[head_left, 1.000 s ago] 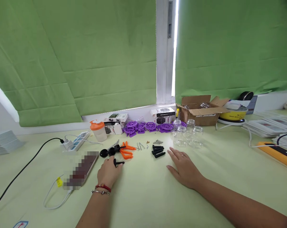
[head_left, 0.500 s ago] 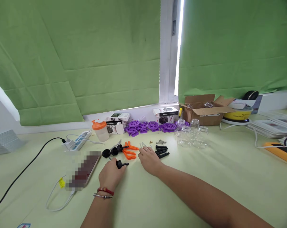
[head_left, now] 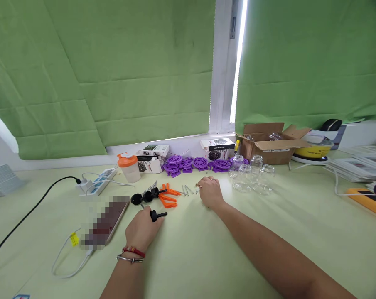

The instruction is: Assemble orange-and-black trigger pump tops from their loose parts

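Spoked purple discs (head_left: 200, 164) along back edge of desk (head_left: 181, 257), black piece (head_left: 154, 215) in left hand (head_left: 143, 228), grip of right hand (head_left: 211, 193) hidden

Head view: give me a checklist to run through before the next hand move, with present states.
1. Left hand has its fingers on a black part: ok.
2. Right hand has its fingertips at the small brass pieces: ok.
3. Right hand has a firm hold on a brass piece: cannot tell, too small to see.
4. Long screws uncovered by either hand: ok.
5. Orange pieces visibly separate from the other black parts: not ok, they overlap in this view.
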Demonstrator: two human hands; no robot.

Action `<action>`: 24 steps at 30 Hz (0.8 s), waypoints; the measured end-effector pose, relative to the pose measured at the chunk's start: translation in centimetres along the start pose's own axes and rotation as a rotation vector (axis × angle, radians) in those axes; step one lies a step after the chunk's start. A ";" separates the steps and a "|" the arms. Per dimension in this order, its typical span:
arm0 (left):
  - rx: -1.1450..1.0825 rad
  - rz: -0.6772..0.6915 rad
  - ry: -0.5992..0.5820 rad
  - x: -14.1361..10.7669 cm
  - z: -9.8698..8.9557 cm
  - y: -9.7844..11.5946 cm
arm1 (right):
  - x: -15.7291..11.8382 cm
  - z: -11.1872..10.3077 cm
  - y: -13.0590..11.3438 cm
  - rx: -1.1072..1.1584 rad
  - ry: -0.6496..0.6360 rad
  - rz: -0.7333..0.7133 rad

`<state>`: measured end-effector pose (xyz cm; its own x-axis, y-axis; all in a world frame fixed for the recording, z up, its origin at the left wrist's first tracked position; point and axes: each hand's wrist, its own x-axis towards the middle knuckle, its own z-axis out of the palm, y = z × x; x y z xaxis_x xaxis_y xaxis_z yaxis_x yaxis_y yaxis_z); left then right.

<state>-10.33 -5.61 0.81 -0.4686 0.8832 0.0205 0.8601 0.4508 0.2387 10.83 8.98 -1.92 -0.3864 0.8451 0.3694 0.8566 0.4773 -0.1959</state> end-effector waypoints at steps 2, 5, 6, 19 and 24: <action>-0.021 -0.014 0.032 -0.2 -0.3 0.0 | 0.9 -0.3 0.5 0.001 -0.057 0.041; -0.111 0.030 0.161 -0.8 -0.7 0.3 | 2.7 -0.6 1.3 -0.010 -0.149 0.074; -0.149 0.093 0.214 -1.0 -0.8 0.4 | 3.3 -0.6 1.5 -0.009 -0.172 0.074; -0.349 0.786 0.147 -2.0 0.9 1.8 | 6.2 1.5 1.9 0.060 -0.275 0.134; -0.480 0.714 0.063 -2.0 0.8 2.0 | 6.0 0.8 1.9 0.163 -0.217 0.171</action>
<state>-7.52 -6.38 0.45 0.1290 0.9190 0.3726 0.7816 -0.3255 0.5321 9.81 15.16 -0.76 -0.3206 0.9396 0.1196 0.8562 0.3414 -0.3877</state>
